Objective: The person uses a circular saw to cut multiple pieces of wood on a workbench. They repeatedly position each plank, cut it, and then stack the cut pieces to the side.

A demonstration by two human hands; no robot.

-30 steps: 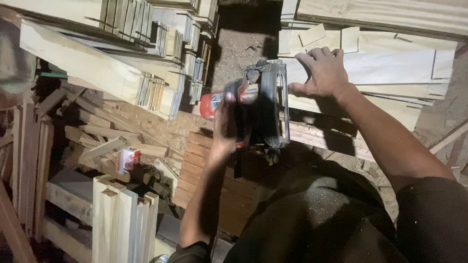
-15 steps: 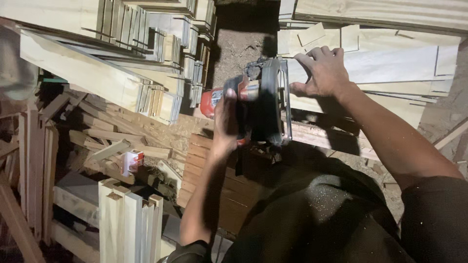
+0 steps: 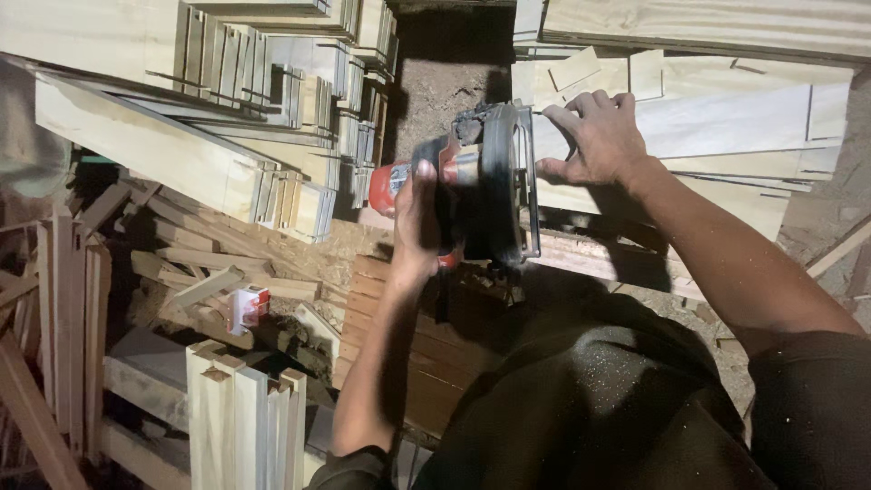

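My left hand (image 3: pixel 415 218) grips the handle of a red and black circular saw (image 3: pixel 476 186), which sits at the left end of a pale wooden board (image 3: pixel 726 122). My right hand (image 3: pixel 594 136) presses flat on that board just right of the saw's guard, fingers spread. More pale boards (image 3: pixel 708 23) lie stacked behind it. The saw's blade is hidden under its dark guard.
Stacks of cut pale wood pieces (image 3: pixel 299 100) fill the upper left. Loose slats and offcuts (image 3: pixel 190 272) lie in a heap at left, with a small red and white box (image 3: pixel 247 307) among them. Upright pale posts (image 3: pixel 245 417) stand near the bottom. Sawdust covers the ground (image 3: pixel 445 73).
The view has shifted slightly; both hands and the saw stay in nearly the same place on the board.
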